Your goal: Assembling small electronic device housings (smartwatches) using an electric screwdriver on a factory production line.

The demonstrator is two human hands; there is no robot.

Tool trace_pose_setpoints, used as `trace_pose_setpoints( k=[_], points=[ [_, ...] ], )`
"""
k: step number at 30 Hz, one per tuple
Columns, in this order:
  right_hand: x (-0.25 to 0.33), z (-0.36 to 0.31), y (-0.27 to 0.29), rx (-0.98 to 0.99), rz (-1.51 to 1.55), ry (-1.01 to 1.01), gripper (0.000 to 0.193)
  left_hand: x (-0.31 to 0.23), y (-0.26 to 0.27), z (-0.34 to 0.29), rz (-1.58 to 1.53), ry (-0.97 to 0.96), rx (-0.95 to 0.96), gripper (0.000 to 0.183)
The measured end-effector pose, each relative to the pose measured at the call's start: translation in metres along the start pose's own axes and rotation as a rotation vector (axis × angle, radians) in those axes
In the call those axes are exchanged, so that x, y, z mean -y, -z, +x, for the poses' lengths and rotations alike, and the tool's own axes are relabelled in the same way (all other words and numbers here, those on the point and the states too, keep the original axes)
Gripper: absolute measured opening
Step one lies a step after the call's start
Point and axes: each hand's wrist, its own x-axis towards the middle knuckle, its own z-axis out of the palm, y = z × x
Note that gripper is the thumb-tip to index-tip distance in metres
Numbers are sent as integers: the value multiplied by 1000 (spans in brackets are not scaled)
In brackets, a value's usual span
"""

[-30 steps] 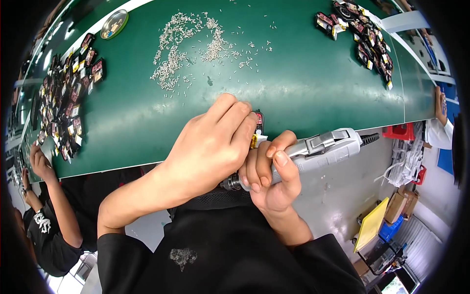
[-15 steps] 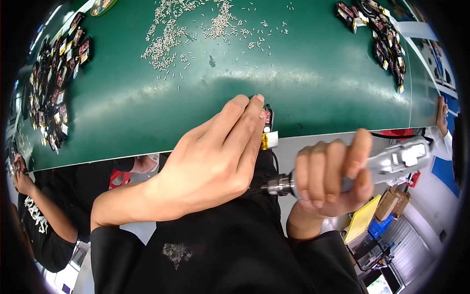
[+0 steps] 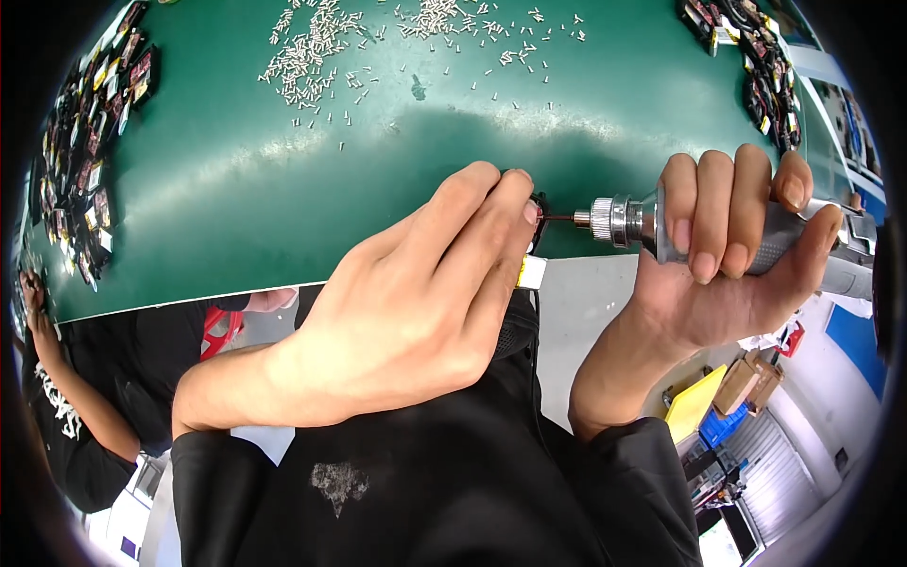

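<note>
My left hand [image 3: 406, 293] is closed over a small black electronic unit [image 3: 541, 203] at the table's front edge, hiding most of it. A white and yellow label [image 3: 532, 273] sticks out below the fingers. In my right hand [image 3: 727, 255] lies a silver-grey electric screwdriver [image 3: 619, 221], held level with the fingers wrapped round its body. The thin bit points left and its tip meets the unit's right side by my left fingertips. Whether a screw sits at the tip is hidden.
Loose small screws [image 3: 316, 59] are scattered over the far middle of the green table [image 3: 217, 208]. Piles of similar black units lie at the left [image 3: 90, 161] and far right [image 3: 770, 80]. Another person's arm [image 3: 80, 392] shows at the left edge. Cardboard boxes [image 3: 742, 383] stand lower right.
My right hand has raised the screwdriver from below the table edge, bringing its bit to the unit. My left hand keeps its hold, shifted slightly. The view has moved a little.
</note>
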Motion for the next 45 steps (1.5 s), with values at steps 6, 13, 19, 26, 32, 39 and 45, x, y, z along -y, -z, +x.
trace_pose_setpoints(
  k=[6, 13, 19, 26, 32, 39, 45],
  points=[
    [1, 2, -3, 99, -92, -17, 27, 1, -4, 0, -28, -17, -39, 39],
    [-6, 11, -5, 283, -173, -48, 25, 9, -6, 0, -85, -27, -57, 39],
    [-8, 12, -22, 266, -232, 22, 21, 6, 14, 5, -32, -18, -11, 41],
    [-2, 2, -19, 233, -40, 88, 32, 10, 28, -12, -39, -30, -18, 37],
    [-1, -19, 4, -109, 200, 149, 19, 118, 108, -42, 377, 400, -165, 47],
    [-32, -21, 0, -152, 359, 40, 18, 145, 104, -27, 483, 362, -185, 36],
    [-30, -24, 3, -178, 366, 19, 18, 153, 59, 21, 360, 222, -163, 16]
  ],
)
